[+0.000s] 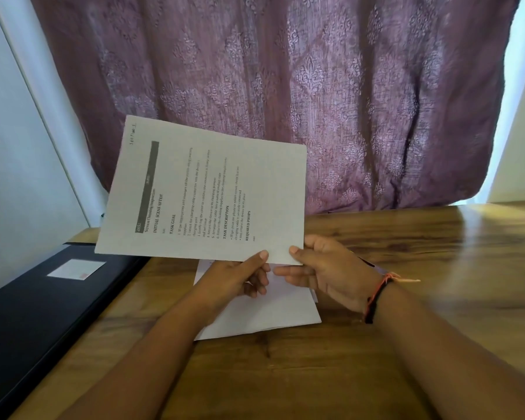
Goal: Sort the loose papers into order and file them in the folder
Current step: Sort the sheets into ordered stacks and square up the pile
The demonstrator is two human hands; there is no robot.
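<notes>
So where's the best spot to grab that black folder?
Probably its long right edge, reached from the right. The black folder lies flat and closed on the table, and that edge is bare, nearest the left hand, which now pinches the printed sheet.

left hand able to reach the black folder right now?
Probably yes. The flat black folder lies on the brown wooden table just left of the left hand, with nothing between them. But that hand's grip pinches the printed white paper sheet, also held by the right hand.
</notes>
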